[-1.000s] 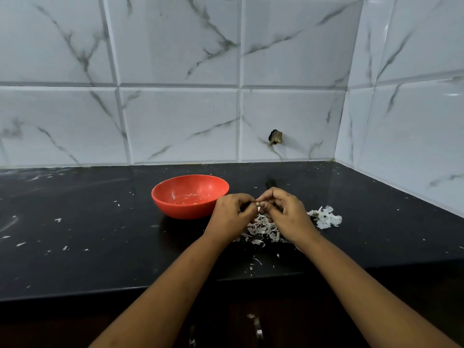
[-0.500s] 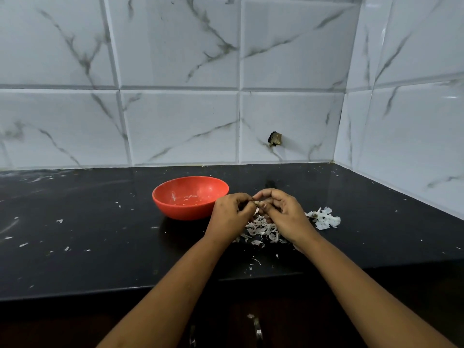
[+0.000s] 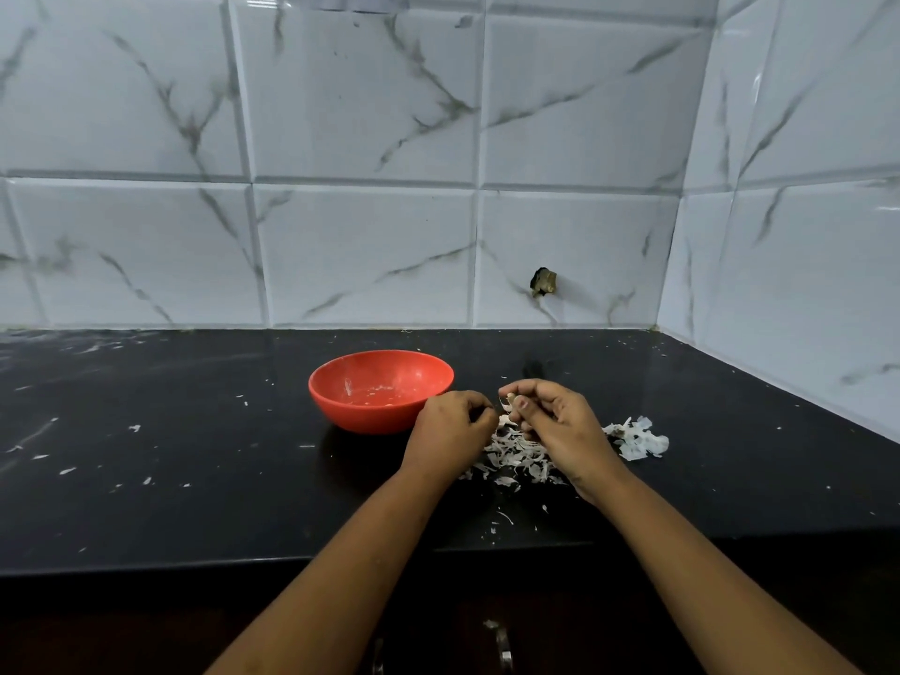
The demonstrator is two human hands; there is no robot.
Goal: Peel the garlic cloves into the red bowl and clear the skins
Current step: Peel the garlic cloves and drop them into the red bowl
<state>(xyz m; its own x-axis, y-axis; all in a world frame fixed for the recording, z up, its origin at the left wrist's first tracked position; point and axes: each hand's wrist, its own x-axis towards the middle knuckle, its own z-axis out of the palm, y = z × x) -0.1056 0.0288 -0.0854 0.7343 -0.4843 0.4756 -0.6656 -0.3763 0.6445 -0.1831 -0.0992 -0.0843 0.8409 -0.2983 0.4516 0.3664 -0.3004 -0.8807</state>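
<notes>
A red bowl (image 3: 381, 389) sits on the black counter (image 3: 170, 455), just left of my hands. My right hand (image 3: 555, 423) pinches a small garlic clove (image 3: 511, 398) between thumb and fingertips, with a strip of skin hanging from it. My left hand (image 3: 450, 431) is beside it with fingers curled; whether it holds a piece of skin is hidden. A pile of white garlic skins (image 3: 516, 455) lies under and between both hands. The bowl's inside shows only pale smears and bits.
A second heap of skins (image 3: 635, 438) lies to the right of my right hand. Small skin flakes are scattered over the counter's left part. Tiled walls close the back and right side. The counter's front edge runs below my forearms.
My hands, joined on the clove before, have drawn slightly apart; the left one pulled away to the left while the right keeps the clove.
</notes>
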